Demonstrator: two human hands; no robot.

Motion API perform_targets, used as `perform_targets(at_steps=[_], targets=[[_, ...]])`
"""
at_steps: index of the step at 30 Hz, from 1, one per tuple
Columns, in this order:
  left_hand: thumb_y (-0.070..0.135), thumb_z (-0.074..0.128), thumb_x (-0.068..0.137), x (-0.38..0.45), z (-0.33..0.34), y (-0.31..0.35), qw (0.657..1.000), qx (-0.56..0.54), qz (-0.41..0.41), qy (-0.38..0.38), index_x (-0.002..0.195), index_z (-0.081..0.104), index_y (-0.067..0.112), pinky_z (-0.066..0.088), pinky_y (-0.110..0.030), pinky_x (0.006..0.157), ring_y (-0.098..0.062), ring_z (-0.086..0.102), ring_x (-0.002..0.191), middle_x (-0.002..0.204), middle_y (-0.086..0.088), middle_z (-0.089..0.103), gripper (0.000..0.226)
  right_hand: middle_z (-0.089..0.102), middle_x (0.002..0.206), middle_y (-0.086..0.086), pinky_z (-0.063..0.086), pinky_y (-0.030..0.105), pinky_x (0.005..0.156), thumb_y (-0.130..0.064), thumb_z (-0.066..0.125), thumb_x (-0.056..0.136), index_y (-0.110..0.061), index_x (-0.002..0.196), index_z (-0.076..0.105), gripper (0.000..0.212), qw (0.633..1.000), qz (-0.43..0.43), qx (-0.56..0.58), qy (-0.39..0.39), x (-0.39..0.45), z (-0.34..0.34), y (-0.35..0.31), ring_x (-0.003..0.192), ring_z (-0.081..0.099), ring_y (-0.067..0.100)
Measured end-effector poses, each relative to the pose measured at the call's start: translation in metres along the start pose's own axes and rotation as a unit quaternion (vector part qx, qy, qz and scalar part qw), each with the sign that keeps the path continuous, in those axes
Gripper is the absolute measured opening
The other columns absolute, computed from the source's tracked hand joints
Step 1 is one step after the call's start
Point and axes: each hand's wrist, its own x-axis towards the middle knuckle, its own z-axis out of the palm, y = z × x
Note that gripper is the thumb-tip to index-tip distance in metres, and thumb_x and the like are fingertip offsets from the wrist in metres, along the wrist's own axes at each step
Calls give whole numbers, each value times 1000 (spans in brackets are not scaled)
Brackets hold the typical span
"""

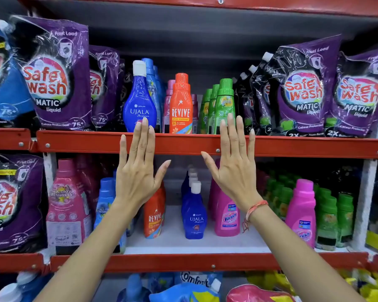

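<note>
Both my hands are raised flat, backs toward me, in front of a red shelf rail (183, 144). My left hand (138, 171) has straight fingers whose tips overlap the base of a blue Ujala bottle (140, 101). My right hand (234, 168), with a red thread on its wrist, reaches up to a row of green bottles (224, 103). An orange Revive bottle (181, 105) stands between the two hands on the upper shelf. Neither hand holds anything.
Purple Safewash pouches (55, 79) flank the bottles left and right (303, 92). The lower shelf (172, 232) carries a pink Comfort bottle (67, 203), a Revive bottle (154, 216), an Ujala bottle (194, 214), pink Vanish bottles (227, 214) and more green bottles (327, 219). Refill packs lie below.
</note>
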Motion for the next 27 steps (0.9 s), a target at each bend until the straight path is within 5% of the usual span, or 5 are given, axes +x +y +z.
perform_targets(at_steps=[5,12,17,24,27], targets=[[38,41,96,-2,2,-9,999,-35,-10,26,147,20,2,16,-53,118,-24,15,146,157,-14,22,65,64,123,12,48,41,96,-28,54,94,-6,121,63,36,990,-15,106,89,3,4,-14,115,59,28],[33,40,96,-3,5,-52,998,-7,-49,33,147,22,5,21,-50,117,-25,20,145,156,-13,25,61,66,92,5,50,29,78,-13,59,87,-7,100,67,16,956,40,277,84,27,-1,-62,86,61,21],[38,34,97,-2,11,-79,998,13,-63,2,148,21,7,17,-49,118,-24,16,146,157,-14,23,61,67,104,4,52,38,86,-20,63,86,-10,110,65,26,924,117,363,15,50,7,-106,96,63,21],[27,41,97,-1,22,-98,997,-27,-34,60,137,41,5,25,-47,116,-33,42,130,134,-19,50,47,53,128,13,36,33,99,-51,69,77,-2,136,42,82,938,170,291,-79,91,28,-157,119,49,30],[26,42,96,-2,26,-98,996,-37,-31,74,137,41,4,25,-48,116,-34,43,129,133,-20,51,47,53,125,13,41,35,94,-58,70,74,-2,131,43,84,940,191,271,-86,101,35,-166,114,52,31]])
